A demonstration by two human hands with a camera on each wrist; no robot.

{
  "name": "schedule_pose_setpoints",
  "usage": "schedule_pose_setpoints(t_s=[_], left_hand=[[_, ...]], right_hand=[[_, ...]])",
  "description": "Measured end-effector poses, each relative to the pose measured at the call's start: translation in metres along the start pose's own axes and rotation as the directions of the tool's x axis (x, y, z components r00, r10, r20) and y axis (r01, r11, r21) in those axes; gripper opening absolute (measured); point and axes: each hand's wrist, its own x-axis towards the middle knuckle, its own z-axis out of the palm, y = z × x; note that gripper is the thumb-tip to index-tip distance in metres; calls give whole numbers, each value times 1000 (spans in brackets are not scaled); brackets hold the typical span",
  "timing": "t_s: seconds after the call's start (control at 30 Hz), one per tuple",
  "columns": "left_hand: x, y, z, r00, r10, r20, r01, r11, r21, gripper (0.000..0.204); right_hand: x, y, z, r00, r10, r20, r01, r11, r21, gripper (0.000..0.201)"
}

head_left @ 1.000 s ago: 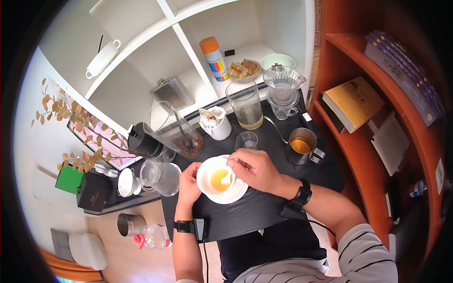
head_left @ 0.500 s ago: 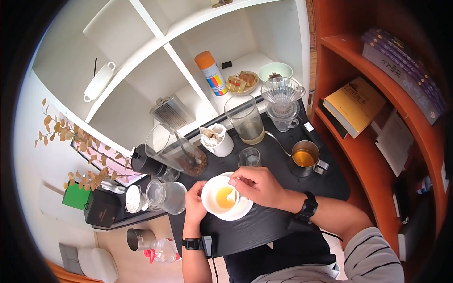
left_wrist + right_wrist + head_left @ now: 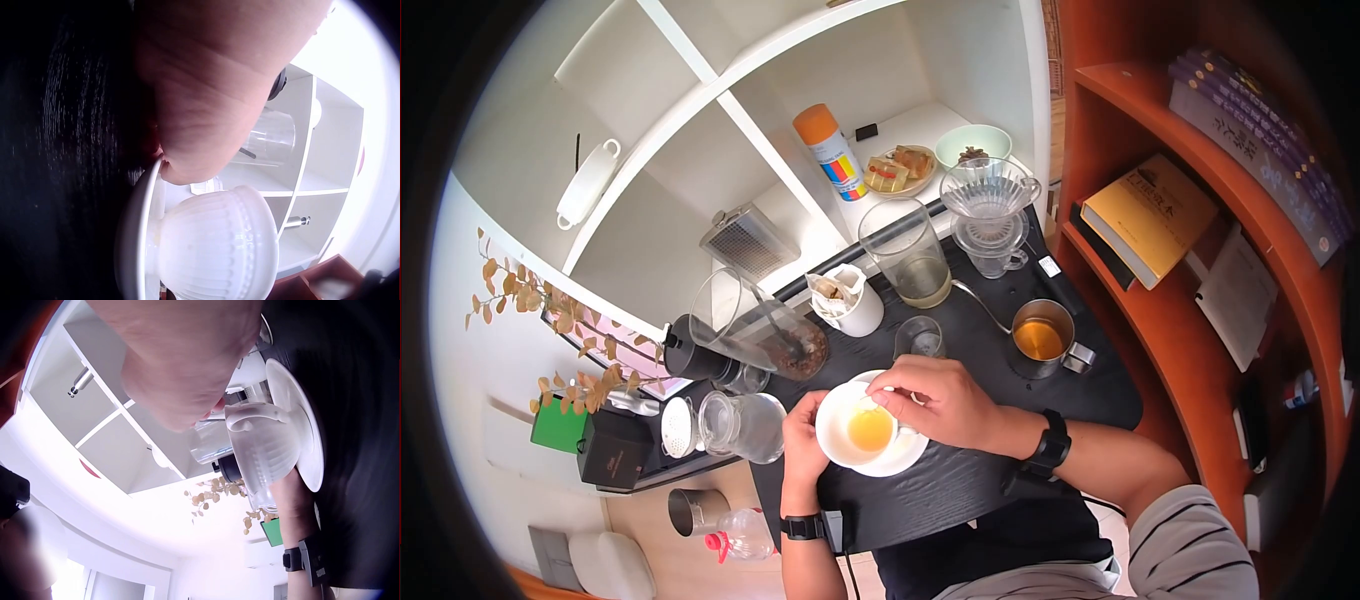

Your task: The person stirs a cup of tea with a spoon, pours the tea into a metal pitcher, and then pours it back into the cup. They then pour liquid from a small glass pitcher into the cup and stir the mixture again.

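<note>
A white ribbed cup (image 3: 832, 440) holding yellow liquid (image 3: 870, 431) stands on a white saucer (image 3: 903, 460) at the table's front. My left hand (image 3: 804, 445) grips the saucer's left rim, thumb and fingers right at its edge in the left wrist view. Above the cup's far right side, my right hand (image 3: 945, 402) pinches a small white spoon (image 3: 868, 403) that dips into the cup. Most of the spoon is hidden by the fingers and the liquid. The cup's handle (image 3: 259, 412) faces my right hand in the right wrist view.
Just beyond the right hand stands a small glass beaker (image 3: 920, 338). Around it are a white mug with a drip bag (image 3: 852, 308), tall glass vessels (image 3: 908, 255), a steel cup (image 3: 1041, 338) and a glass jar (image 3: 745, 425). Shelves rise behind and to the right.
The spoon has shifted inside the cup; its white bowl, seen in the liquid earlier, is now mostly out of sight. Both hands keep their hold. The head view has moved slightly.
</note>
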Motion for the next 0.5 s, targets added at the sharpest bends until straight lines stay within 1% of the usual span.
schedule_pose_setpoints(t_s=[0.23, 0.3, 0.43, 0.5], left_hand=[[-1, -2, -1, 1000, -17, -1, 17, 1000, 2, 30], [-1, 1, -1, 1000, -15, 1, 15, 1000, 10, 30], [-1, 2, 0, 1000, -8, 2, 8, 1000, 14, 31], [-1, 0, -1, 1000, -1, 4, 1, 1000, 8, 31]], right_hand=[[-2, -4, -1, 997, 74, -3, -74, 997, 5, 13], [-3, -6, -3, 991, 130, 44, -132, 991, 35, 15], [-3, -5, -3, 989, 125, 77, -132, 987, 88, 14], [-2, -4, -1, 999, 43, 30, -46, 995, 90, 14]])
